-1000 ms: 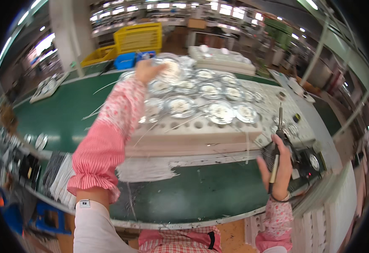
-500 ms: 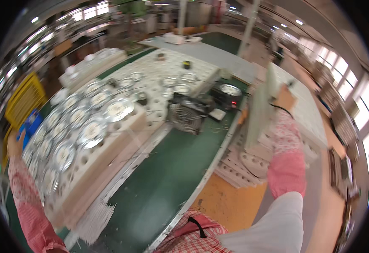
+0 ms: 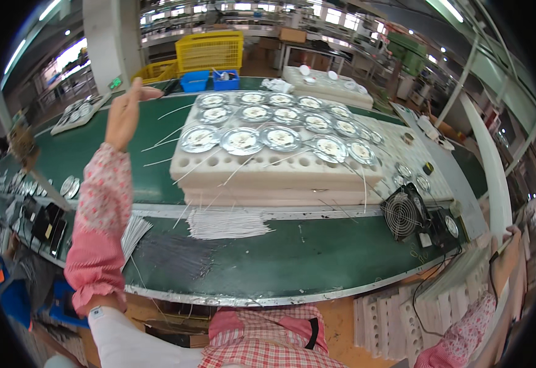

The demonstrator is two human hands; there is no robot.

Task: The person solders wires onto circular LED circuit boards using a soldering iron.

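Note:
My left hand (image 3: 124, 113) is raised over the green bench left of the foam block (image 3: 274, 178), fingers extended and holding nothing. Rows of silver disc parts (image 3: 241, 141) with pale centres and trailing white wires cover the block. My right hand (image 3: 508, 254) is at the far right, closed on a soldering iron (image 3: 494, 244), only partly visible, beside a tall white strip or sheet (image 3: 494, 172). A black fan (image 3: 401, 214) and a small black device (image 3: 444, 226) sit near that hand. Bundled white wires (image 3: 225, 224) lie in front of the block.
Yellow crates (image 3: 208, 52), blue bins (image 3: 194, 81) and another foam tray (image 3: 323, 86) stand behind. A small tray of discs (image 3: 76, 113) is at left, blue stools (image 3: 16, 306) below left, stacked foam sheets (image 3: 390, 325) below right. The bench's front edge (image 3: 280, 299) curves beneath me.
My left hand has left the silver disc it held a second ago and moved left. My right hand has moved outward to the right. The view swung right, then back.

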